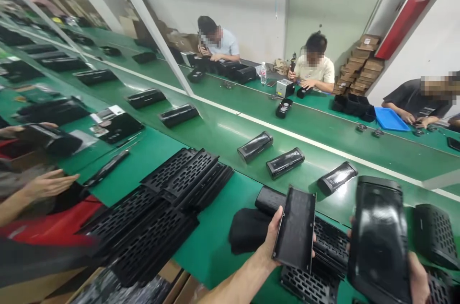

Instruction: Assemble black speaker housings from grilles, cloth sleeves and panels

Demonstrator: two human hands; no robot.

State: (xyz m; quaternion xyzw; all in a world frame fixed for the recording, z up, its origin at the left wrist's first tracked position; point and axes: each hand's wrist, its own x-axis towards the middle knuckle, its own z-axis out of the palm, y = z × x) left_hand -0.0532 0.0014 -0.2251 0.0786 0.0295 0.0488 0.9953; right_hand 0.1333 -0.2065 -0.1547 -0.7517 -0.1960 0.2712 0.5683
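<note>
My left hand (270, 239) is closed around a black plastic cover panel (295, 229), held upright with its hollow, clipped inner side towards me. In my right hand (419, 277) is a glossy black speaker-like housing (379, 237), gripped near its lower end and blurred. The two parts are apart. Below them lie slotted black grille panels (305, 285). A dark rounded bundle (247, 230) and another black housing (266, 197) rest just left of the panel. To the right sits a black housing with a perforated face (435, 234).
Stacked slotted grilles (158, 208) cover the bench to the left. Black housings (285, 162) lie along the green conveyor (223, 136). A co-worker's hands (50, 184) are at far left; several people work across the line. An open carton (172, 270) stands below the bench edge.
</note>
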